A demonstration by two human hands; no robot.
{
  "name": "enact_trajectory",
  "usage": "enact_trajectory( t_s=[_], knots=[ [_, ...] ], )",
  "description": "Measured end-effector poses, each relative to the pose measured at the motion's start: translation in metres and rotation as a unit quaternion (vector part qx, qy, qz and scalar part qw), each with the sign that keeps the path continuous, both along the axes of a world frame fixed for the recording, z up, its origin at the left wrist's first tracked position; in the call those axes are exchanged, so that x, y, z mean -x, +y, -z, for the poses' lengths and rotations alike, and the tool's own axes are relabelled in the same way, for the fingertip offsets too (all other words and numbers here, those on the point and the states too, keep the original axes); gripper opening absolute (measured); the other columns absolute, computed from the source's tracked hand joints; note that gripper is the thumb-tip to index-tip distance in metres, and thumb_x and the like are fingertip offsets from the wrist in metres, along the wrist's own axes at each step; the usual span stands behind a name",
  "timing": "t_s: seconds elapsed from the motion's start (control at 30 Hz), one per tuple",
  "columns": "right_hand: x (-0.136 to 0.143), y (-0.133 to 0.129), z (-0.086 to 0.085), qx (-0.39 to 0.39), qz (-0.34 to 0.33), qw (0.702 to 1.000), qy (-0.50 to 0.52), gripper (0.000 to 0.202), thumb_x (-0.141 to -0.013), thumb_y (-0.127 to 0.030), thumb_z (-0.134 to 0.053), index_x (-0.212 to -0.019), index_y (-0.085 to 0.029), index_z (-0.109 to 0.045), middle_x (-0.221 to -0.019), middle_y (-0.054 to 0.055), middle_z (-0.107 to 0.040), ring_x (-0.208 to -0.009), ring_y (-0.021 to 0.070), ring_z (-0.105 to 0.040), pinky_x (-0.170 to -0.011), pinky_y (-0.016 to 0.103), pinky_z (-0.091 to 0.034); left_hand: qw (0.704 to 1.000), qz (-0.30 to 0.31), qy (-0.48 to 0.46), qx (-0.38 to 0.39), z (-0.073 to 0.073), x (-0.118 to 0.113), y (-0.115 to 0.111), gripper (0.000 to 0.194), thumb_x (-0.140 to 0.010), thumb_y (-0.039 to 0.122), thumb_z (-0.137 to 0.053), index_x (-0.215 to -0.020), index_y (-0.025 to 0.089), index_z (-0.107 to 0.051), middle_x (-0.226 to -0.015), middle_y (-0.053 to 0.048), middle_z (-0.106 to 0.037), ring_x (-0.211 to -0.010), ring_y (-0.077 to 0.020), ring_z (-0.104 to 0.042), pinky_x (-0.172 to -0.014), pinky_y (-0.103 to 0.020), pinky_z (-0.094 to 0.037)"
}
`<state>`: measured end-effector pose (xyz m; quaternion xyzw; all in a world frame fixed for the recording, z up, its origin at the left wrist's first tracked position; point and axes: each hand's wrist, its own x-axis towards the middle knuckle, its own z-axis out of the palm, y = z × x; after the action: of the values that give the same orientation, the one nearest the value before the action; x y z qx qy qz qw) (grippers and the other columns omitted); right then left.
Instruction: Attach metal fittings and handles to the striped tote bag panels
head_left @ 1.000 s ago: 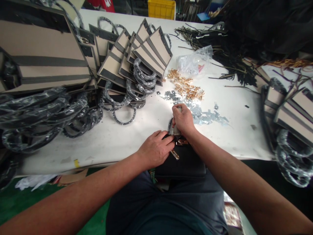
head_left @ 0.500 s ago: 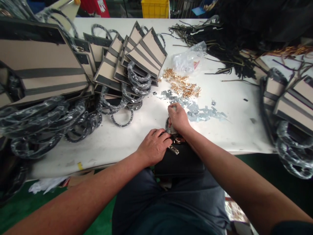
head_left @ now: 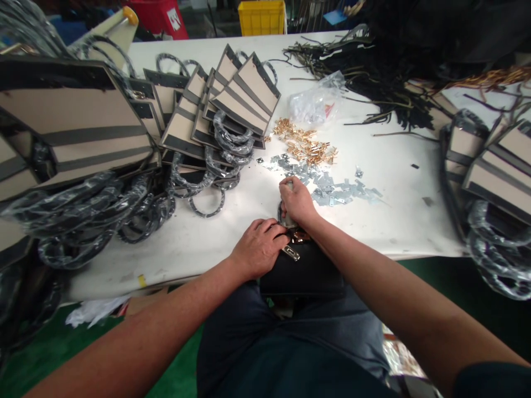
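Observation:
A black bag piece (head_left: 305, 273) lies across my lap at the table's front edge. Gold-coloured clasps (head_left: 299, 236) sit near its top, and a shiny metal plate on a strap (head_left: 291, 253) sticks out beside my fingers. My left hand (head_left: 262, 246) rests over the piece's upper left part, fingers bent and slightly apart, pressing on it. Just above, my right hand (head_left: 296, 202) is closed round a pale, greyish tool (head_left: 289, 221), its end down at the bag's top edge. A wrapped handle behind the tool is mostly hidden.
Beyond my hands lie flat metal plates (head_left: 340, 190), gold fittings (head_left: 309, 145) and a clear plastic bag (head_left: 315, 105). Striped panels with wrapped handles (head_left: 244, 99) crowd the left; more panels (head_left: 504, 166) stand at the right. Dark strips (head_left: 385, 88) heap at the back right.
The view has shifted slightly, so things on the left appear a little lower and further right. Both hands keep nearly the same hold on the piece and the tool.

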<state>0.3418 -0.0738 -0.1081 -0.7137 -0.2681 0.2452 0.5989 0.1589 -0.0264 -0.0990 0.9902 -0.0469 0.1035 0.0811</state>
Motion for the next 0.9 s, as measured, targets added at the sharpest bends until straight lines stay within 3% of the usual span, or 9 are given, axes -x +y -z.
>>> enact_trajectory(
  t_s=[0.9],
  knots=[
    [-0.0006, -0.0005, -0.0007, 0.018, -0.013, 1.000, -0.014, 0.005, -0.093, -0.024, -0.053, -0.095, -0.025, -0.057, -0.054, -0.007, -0.053, -0.035, 0.0151, -0.052, -0.038, 0.025, -0.040, 0.999, -0.012, 0.011, 0.034, 0.0032, -0.0033, 0.0005, 0.022, -0.099, 0.018, -0.058, -0.114, 0.023, -0.073, -0.123, -0.006, -0.071, -0.126, -0.0300, -0.055, -0.101, -0.049, -0.044]
  ],
)
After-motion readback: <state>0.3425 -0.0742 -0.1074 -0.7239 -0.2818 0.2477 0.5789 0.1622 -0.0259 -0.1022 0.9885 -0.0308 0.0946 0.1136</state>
